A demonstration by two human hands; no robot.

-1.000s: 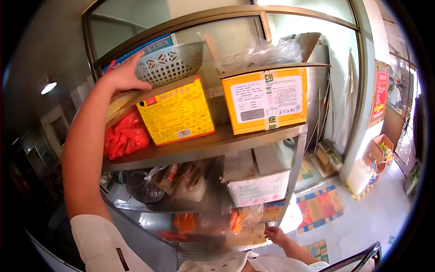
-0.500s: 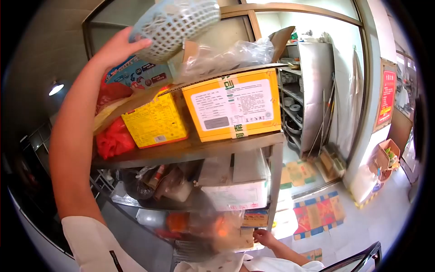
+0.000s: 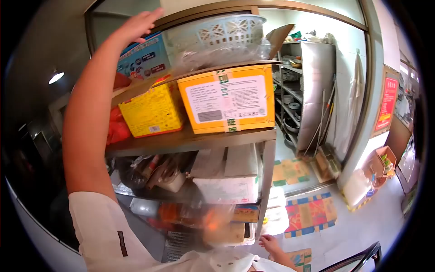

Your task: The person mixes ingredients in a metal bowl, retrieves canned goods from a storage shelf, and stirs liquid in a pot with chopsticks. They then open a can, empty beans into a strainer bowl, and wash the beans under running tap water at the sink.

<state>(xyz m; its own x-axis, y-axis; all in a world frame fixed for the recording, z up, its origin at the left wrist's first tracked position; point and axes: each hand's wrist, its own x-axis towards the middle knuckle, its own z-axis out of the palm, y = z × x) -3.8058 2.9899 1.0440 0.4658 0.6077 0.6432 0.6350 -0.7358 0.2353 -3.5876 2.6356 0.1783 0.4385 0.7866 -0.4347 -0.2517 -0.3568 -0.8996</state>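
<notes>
My left hand is raised at the upper left, fingers apart and holding nothing, in front of a blue printed box. The pale blue plastic basket rests behind and on clear plastic wrap, over the orange-yellow box on the top shelf. Left of that box stands a yellow box. Low down, beside the shelf's right post, is my right hand; its fingers are curled, and what they hold, if anything, is too small to tell.
A metal shelf holds a white carton, bags and other boxes on its lower levels. A red bag lies at its left. Flattened cardboard covers part of the floor. Beyond the doorway stands a metal rack.
The basket has moved right from my left hand onto the orange-yellow box, and my left hand has let it go. The view has shifted to the right.
</notes>
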